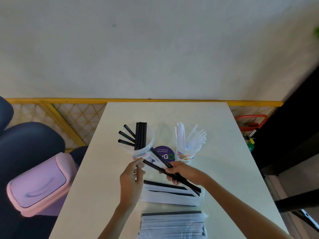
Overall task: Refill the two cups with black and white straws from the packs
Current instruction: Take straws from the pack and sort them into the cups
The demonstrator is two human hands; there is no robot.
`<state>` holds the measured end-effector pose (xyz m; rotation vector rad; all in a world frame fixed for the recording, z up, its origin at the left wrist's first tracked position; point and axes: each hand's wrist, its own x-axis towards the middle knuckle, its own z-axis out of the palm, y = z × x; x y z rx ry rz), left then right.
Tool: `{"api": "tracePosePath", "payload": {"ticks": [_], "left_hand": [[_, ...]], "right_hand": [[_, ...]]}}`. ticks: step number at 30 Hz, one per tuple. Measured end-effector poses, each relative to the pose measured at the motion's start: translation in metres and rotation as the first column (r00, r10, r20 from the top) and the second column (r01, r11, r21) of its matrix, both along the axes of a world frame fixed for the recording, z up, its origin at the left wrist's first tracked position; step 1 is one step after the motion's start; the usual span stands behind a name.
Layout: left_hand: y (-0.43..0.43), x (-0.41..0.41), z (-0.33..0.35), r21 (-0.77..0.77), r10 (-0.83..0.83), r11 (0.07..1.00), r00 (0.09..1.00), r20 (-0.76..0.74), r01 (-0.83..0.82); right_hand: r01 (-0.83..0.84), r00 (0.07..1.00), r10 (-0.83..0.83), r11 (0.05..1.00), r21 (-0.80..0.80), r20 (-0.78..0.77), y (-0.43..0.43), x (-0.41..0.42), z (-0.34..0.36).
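Bundle of black straws (pixel 187 181) gripped by right hand (pixel 183 171) near black-straw cup (pixel 140 154); left hand (pixel 132 176) pinches one tip.

A pink lidded bin (pixel 37 185) stands left of the white table (pixel 229 169), perhaps touching.

A single wide-angle camera is riding on the person's head, facing forward and tilting steeply down onto the white desk (pixel 224 169). It is sitting close. Both forearms are entering from the bottom edge, and the left hand (pixel 131 178) and right hand (pixel 184 171), gripping black straws (pixel 155 167), are filling the lower middle. The wall (pixel 155 49) beyond the desk is taking up the upper half.
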<state>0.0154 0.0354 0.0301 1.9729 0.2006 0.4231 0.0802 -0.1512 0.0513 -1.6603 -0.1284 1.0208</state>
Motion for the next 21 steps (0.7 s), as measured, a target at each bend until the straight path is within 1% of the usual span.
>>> {"api": "tracePosePath", "payload": {"ticks": [3,6,10,13,16,18,21], "left_hand": [[-0.007,0.005,0.013,-0.043,0.012,0.999,0.999,0.032,-0.011],[-0.017,0.015,0.03,-0.128,0.01,0.992,1.0,0.017,-0.008],[-0.026,0.035,0.045,-0.241,0.003,0.97,0.996,-0.09,-0.025],[-0.03,0.048,0.048,-0.228,0.024,0.972,0.992,-0.123,-0.051],[-0.031,0.058,0.052,-0.255,0.029,0.964,0.986,-0.164,-0.071],[-0.03,0.065,0.06,-0.275,0.028,0.959,0.989,-0.143,-0.067],[-0.017,0.081,0.084,-0.276,0.076,0.958,0.997,-0.01,-0.076]], "right_hand": [[0.121,0.99,-0.107,0.978,0.17,-0.092,0.0,-0.001,0.005],[0.214,0.971,-0.177,0.941,0.261,-0.159,0.003,-0.003,0.013],[0.251,0.964,-0.214,0.928,0.277,-0.156,0.011,-0.005,0.027],[0.28,0.955,-0.236,0.916,0.289,-0.177,0.014,-0.006,0.034],[0.301,0.947,-0.253,0.913,0.276,-0.198,0.015,-0.006,0.038],[0.339,0.933,-0.286,0.901,0.27,-0.217,0.015,-0.006,0.039],[0.4,0.907,-0.331,0.873,0.279,-0.261,0.014,-0.004,0.039]]}}
